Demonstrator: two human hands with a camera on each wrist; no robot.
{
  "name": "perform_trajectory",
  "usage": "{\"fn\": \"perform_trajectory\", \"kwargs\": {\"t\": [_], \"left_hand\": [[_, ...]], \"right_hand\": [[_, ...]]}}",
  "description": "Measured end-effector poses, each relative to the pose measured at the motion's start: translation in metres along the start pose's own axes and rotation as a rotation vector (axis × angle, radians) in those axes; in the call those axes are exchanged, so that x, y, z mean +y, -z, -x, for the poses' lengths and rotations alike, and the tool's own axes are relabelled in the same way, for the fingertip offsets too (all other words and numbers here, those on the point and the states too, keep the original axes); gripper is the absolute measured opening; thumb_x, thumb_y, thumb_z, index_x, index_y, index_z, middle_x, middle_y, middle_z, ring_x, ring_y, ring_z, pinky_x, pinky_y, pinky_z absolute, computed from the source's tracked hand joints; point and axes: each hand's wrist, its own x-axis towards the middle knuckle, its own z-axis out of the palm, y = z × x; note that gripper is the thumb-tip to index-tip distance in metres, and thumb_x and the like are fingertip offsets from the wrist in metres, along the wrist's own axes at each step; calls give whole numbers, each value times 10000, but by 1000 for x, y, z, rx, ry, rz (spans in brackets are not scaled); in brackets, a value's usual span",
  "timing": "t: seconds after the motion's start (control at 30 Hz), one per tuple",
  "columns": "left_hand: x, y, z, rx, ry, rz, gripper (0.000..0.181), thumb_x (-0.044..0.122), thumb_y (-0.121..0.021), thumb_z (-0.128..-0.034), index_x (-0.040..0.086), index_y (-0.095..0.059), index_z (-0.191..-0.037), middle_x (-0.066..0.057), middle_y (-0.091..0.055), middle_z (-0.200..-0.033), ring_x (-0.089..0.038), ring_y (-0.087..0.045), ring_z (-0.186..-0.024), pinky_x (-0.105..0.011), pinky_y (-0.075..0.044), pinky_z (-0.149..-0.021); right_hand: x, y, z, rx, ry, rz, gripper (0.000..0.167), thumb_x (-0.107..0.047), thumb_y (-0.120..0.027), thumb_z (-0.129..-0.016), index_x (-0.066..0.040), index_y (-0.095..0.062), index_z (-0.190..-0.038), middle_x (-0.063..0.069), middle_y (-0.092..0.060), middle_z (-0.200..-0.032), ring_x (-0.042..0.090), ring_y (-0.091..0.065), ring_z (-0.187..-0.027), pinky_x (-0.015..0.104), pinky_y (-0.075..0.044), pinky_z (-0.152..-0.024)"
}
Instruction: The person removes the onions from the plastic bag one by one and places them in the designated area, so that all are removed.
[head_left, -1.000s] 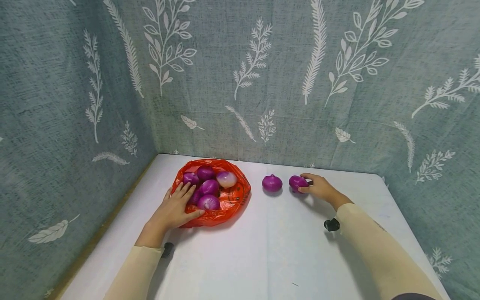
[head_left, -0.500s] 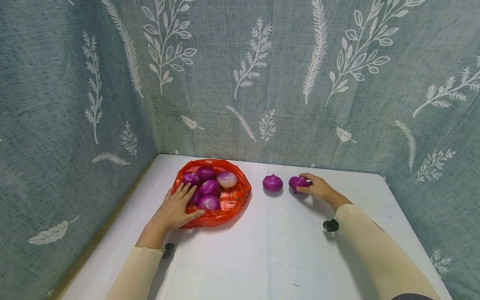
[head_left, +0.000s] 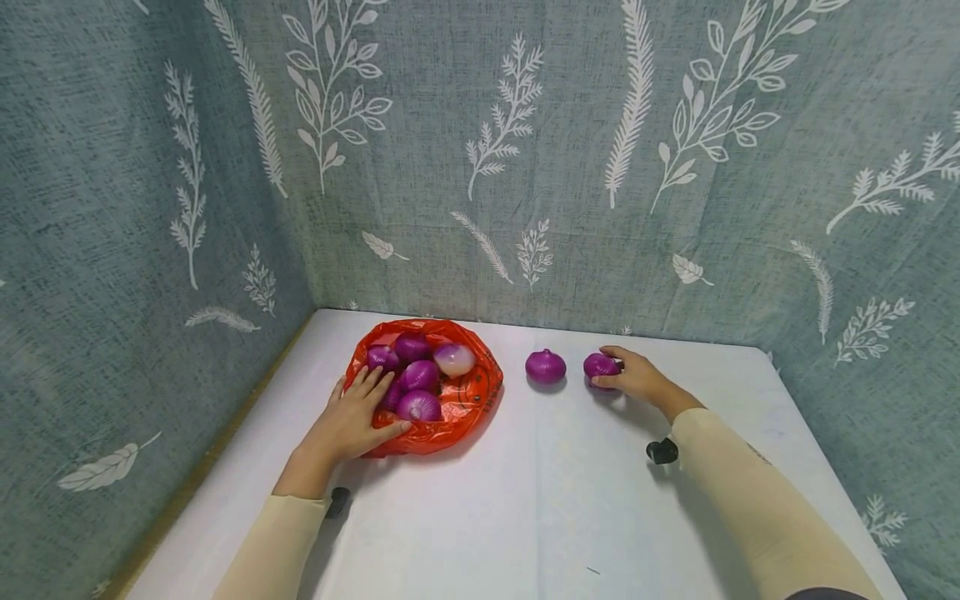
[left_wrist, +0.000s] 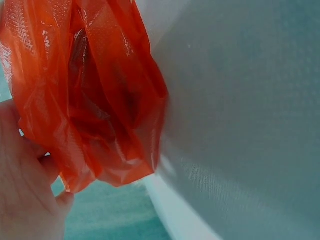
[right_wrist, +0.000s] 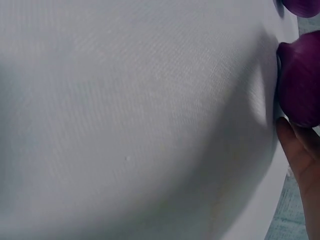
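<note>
A red plastic bag lies opened wide at the table's left, with several purple onions inside. My left hand rests over its near-left rim, fingers spread against the onions; the left wrist view shows the hand beside the crinkled bag. To the right, a loose onion sits alone on the table. My right hand has thumb and fingers around another onion. In the right wrist view this onion rests on the table, the hand touching its lower side.
The white table has a patterned grey-green cloth behind it and at both sides. A black object is at the right wrist, and another at the left wrist. A small dark mark shows near the front.
The onion at my right hand has shifted slightly right, closer to the palm, and turned a little. My left hand, the bag and the other loose onion have stayed in place.
</note>
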Motion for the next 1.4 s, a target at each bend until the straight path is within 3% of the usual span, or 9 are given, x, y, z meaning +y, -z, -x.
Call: {"fn": "perform_trajectory", "kwargs": {"t": [0.33, 0.67, 0.93, 1.13, 1.4], "left_hand": [[-1, 1, 1, 9, 7, -5, 1045, 828, -423, -796, 93, -311, -1531, -162, -239, -1578, -355, -72, -1467, -604, 24, -1128], [2, 3, 2, 6, 3, -7, 1037, 821, -430, -801, 96, -309, -1532, -161, -238, -1579, -356, -72, -1467, -609, 11, -1128], [5, 4, 2, 22, -14, -17, 1023, 796, -466, -807, 81, -322, -1525, -192, -259, -1564, -381, -102, -1457, -637, -38, -1116], [6, 4, 3, 12, -16, -8, 1027, 796, -470, -806, 81, -317, -1527, -187, -255, -1566, -375, -105, -1459, -630, -23, -1120], [5, 2, 1, 22, -50, -19, 1007, 784, -449, -831, 63, -320, -1522, -194, -264, -1560, -372, -128, -1455, -639, -59, -1113]], "right_hand": [[1, -5, -3, -11, 50, -31, 710, -190, -679, -882, -34, -343, -1489, 288, -382, -1454, 483, -361, -1321, 633, -268, -1065], [-1, -4, -2, -5, 54, -19, 781, -235, -727, -848, -39, -333, -1494, 290, -407, -1436, 453, -410, -1293, 616, -308, -1052], [1, 1, 4, 1, 50, -4, 845, -211, -780, -799, -46, -337, -1499, 277, -369, -1471, 466, -339, -1343, 654, -240, -1065], [-7, 10, 10, 20, 66, 36, 778, -265, -749, -835, -25, -376, -1474, 269, -387, -1463, 460, -331, -1348, 659, -255, -1054], [-29, 17, 6, 13, 115, 26, 659, -224, -726, -869, -3, -454, -1428, 219, -455, -1436, 403, -391, -1333, 538, -340, -1066]]}}
